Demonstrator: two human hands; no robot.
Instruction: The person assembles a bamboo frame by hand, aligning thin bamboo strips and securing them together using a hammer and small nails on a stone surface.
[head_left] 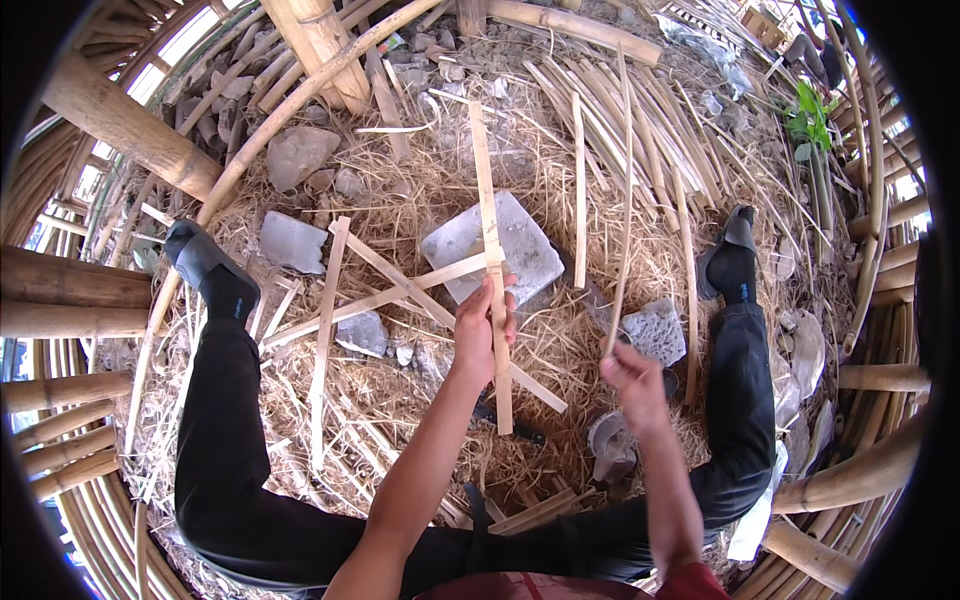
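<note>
No pkgs, labels, signs or screens in view; just bamboo, straw, stones.

Pale tan flat split-bamboo slat (493, 290), thin straw-yellow bamboo strip (622, 230), flat grey stone slab (525, 245), black trousers (225, 430), dark grey socks (205, 262), golden-brown dry straw (420, 190), green leafy plant (812, 118).

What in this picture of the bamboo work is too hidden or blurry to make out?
Head view only:
- Right hand: motion-blurred, so its grip on the thin strip is unclear.
- Wide slat: the left hand covers its middle.
- Dark tool: half buried in straw.
- Grey object: blurred, partly behind the right wrist.
</note>
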